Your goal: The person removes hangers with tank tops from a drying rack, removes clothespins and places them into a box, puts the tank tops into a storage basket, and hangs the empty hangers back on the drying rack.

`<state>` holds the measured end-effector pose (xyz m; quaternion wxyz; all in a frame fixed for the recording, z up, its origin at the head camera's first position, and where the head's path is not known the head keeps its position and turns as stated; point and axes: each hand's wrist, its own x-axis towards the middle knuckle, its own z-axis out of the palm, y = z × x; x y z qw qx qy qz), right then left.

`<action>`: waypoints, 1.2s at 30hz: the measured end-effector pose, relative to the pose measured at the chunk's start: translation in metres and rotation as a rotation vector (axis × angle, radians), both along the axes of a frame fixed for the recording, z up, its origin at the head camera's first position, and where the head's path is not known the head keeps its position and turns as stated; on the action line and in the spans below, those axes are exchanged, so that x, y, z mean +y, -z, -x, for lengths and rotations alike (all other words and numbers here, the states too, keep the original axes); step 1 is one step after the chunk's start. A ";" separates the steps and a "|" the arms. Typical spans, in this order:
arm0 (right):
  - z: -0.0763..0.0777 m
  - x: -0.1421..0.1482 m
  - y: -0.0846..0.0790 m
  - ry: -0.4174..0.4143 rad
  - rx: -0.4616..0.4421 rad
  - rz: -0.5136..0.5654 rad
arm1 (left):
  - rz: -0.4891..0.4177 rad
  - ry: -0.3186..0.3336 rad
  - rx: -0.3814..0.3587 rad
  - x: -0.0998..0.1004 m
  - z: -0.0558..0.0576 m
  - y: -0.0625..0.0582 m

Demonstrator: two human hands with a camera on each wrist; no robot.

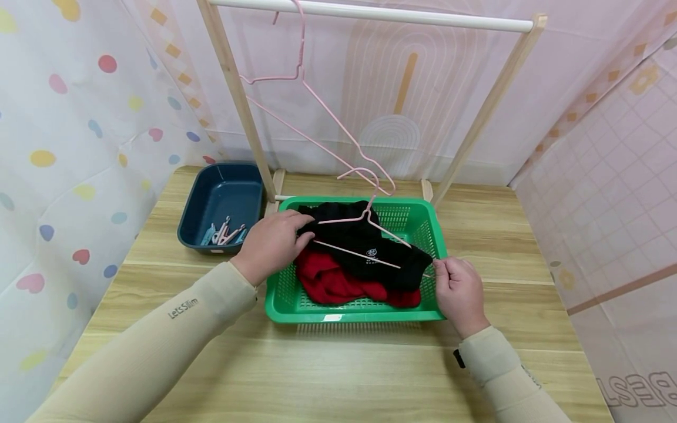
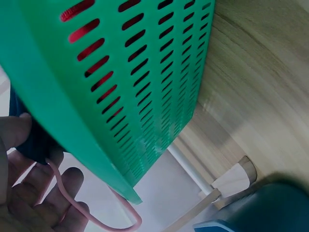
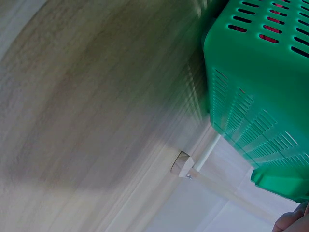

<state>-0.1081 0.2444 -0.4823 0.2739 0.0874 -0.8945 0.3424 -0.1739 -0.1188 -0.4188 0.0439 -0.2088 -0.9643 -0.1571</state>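
A black garment [image 1: 344,254] with a small white print lies over the green basket [image 1: 355,318], and a pink hanger [image 1: 391,235] is against it. Part of the hanger's lower bar shows across the cloth; the right end of the cloth covers some of the wire. My left hand [image 1: 277,244] pinches the garment's left end between thumb and fingers; in the left wrist view the dark cloth [image 2: 34,142] is in that hand beside the pink wire [image 2: 63,188]. At the right end, my right hand [image 1: 461,294] pinches the cloth's edge. Red clothing [image 1: 330,279] lies underneath in the basket.
A dark blue bin [image 1: 224,176] with several clothespins [image 1: 224,235] stands left of the basket. Behind it rises a wooden rack [image 1: 489,100] with a white rail [image 1: 381,13]; another pink hanger [image 1: 333,114] hangs from the rail, its lower corner just above the basket's back.
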 end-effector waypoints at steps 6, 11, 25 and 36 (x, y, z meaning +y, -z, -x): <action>0.000 0.000 0.000 0.000 0.001 0.002 | -0.015 -0.016 0.018 -0.001 0.000 0.002; 0.000 0.001 0.000 0.001 0.000 0.001 | -0.018 -0.009 0.031 -0.003 0.001 0.003; 0.000 0.000 0.001 -0.005 0.011 0.014 | -0.035 -0.015 0.008 -0.012 0.002 0.004; 0.000 0.001 0.003 -0.004 0.043 0.030 | -0.054 -0.043 -0.001 -0.019 0.003 0.006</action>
